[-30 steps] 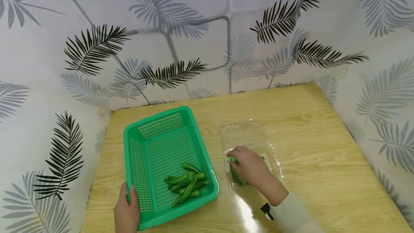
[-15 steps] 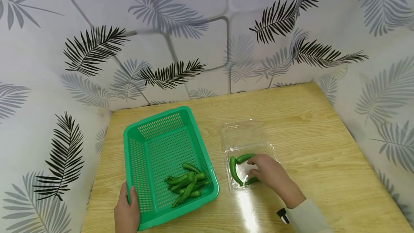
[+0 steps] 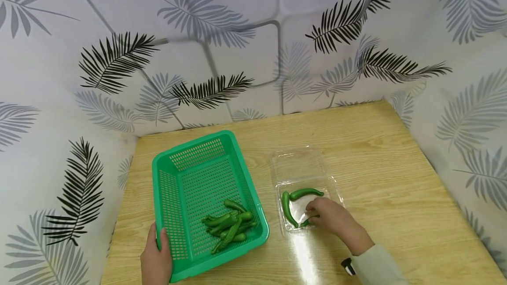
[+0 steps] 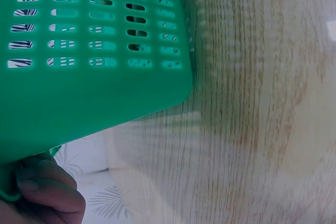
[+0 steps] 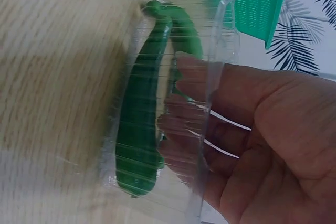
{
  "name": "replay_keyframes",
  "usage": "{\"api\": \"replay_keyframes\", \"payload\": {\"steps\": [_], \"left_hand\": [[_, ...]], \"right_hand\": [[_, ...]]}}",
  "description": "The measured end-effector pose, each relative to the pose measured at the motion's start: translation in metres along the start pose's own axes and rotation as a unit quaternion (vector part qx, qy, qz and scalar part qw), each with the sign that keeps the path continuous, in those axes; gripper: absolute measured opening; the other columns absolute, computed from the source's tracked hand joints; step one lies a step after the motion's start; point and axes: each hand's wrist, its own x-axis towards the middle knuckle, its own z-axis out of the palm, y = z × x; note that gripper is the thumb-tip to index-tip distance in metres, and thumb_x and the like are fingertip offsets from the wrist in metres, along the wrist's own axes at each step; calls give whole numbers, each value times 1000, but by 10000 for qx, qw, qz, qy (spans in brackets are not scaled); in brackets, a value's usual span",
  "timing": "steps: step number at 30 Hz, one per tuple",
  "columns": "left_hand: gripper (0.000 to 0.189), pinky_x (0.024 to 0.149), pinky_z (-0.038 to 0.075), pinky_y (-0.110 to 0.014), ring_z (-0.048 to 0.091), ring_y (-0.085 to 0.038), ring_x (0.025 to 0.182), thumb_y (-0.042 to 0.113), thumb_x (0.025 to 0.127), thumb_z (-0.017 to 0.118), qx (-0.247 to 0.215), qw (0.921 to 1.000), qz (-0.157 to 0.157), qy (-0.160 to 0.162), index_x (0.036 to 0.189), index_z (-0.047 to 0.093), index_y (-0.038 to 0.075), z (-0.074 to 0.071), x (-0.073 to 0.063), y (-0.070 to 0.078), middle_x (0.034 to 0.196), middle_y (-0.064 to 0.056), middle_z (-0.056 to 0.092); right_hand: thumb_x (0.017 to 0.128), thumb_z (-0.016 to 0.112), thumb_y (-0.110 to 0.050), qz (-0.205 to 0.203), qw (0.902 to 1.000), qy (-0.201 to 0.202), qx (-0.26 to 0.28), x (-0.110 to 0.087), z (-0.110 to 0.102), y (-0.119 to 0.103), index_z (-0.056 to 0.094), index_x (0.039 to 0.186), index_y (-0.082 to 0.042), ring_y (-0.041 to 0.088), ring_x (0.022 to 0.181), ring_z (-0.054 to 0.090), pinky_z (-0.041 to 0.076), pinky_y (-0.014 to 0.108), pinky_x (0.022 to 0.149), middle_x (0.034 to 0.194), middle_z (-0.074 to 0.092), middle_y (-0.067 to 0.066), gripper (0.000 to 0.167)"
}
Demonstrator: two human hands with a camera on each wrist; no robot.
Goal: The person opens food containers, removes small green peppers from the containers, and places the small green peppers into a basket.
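Note:
My left hand grips the left rim of a green plastic basket, thumb inside; the left wrist view has its curled fingers at the rim. A pile of green chili peppers lies in the basket's near right corner. My right hand reaches into a clear plastic box, fingers loosely bent and holding nothing. One pepper lies along the box's left side, another along the back. A third pepper lies at the near side, beside my fingertips, partly hidden by the hand in the head view.
The box's clear lid is folded back flat on the wooden table. Leaf-patterned cloth walls stand behind the table and along its sides. A dark band is on my right wrist.
My right hand has drawn back from the box's left side toward its near right, uncovering the left and back peppers. The left hand and the basket have stayed put.

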Motion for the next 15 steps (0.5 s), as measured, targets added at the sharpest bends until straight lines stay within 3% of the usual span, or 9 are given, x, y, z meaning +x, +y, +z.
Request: {"api": "replay_keyframes", "payload": {"steps": [6, 15], "left_hand": [[60, 53, 49, -41, 64, -39, 80, 46, 100, 26, -50, 10000, 29, 37, 142, 33, 5, -1, -1, 1, 108, -32, 59], [60, 52, 49, -40, 64, -38, 80, 47, 100, 26, -63, 10000, -32, -18, 143, 31, 5, 0, 0, 0, 111, -32, 58]], "right_hand": [[76, 75, -6, -25, 9998, -131, 123, 1, 4, 4, 69, 97, -4, 21, 89, 62, 48, 39, 80, 95, 67, 4, 22], [75, 75, -1, -266, 9984, -422, 247, 6, 6, 9, 67, 77, -10, 11, 70, 56, 47, 35, 66, 76, 63, -3, 12]]}}
